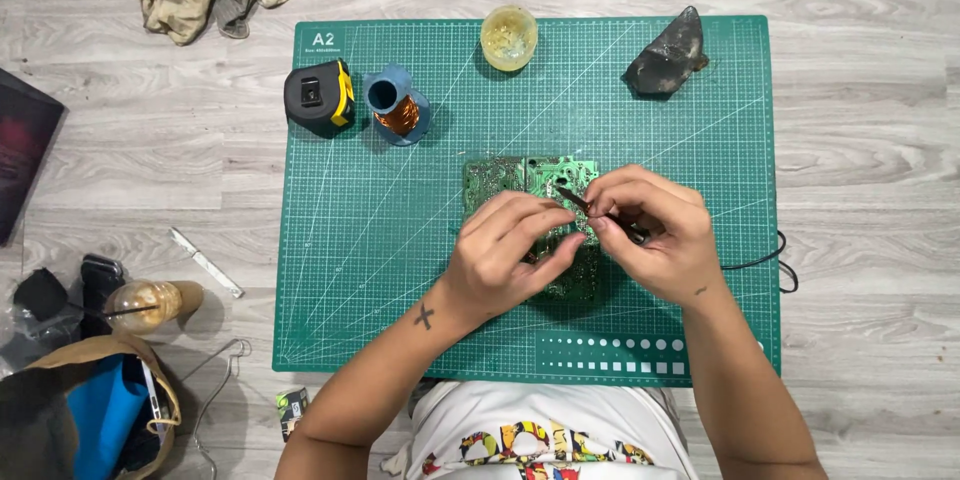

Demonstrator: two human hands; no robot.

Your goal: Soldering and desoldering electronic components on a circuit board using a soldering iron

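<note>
Pale grey wood-grain plank flooring [870,140] is filling the view, evenly lit with soft shadows. A green gridded cutting mat [380,240] is lying flat on it. A crumpled beige cloth [180,0] is sitting at the top left, and a tan bag with blue lining [100,410] is resting at the lower left.

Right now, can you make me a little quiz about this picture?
1. True or false: the circuit board lies on the green cutting mat.
2. Which hand holds the thin dark tool?
3. What stands right beside the black-and-yellow tape measure: A) the copper wire spool, B) the yellow-lidded jar, C) the grey rock-like lump?

Key: 1 true. 2 the right hand; the left hand rests on the board. 3 A.
</note>
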